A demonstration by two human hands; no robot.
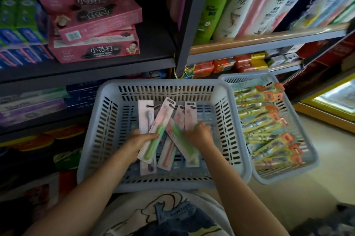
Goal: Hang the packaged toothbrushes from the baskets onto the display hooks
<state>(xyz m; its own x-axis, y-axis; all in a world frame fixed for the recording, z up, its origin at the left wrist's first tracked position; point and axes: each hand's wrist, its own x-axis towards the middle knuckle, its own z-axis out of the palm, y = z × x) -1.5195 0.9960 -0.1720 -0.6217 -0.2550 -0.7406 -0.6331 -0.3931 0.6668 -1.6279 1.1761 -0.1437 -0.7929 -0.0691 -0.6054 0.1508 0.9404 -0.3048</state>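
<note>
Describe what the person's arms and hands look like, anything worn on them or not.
Both forearms are bare up to the frame's bottom edge, with no sleeves in view. The left hand and right hand wear no gloves, and no watch, bracelet or ring is visible, though the picture is somewhat blurred. Below the arms shows a light printed shirt.

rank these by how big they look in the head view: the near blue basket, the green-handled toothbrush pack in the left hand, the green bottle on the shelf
1. near blue basket, plainly largest
2. green bottle
3. green-handled toothbrush pack

The bottle and pack look close in length; the bottle is wider but stands farther off, so that order is unsure.
</note>
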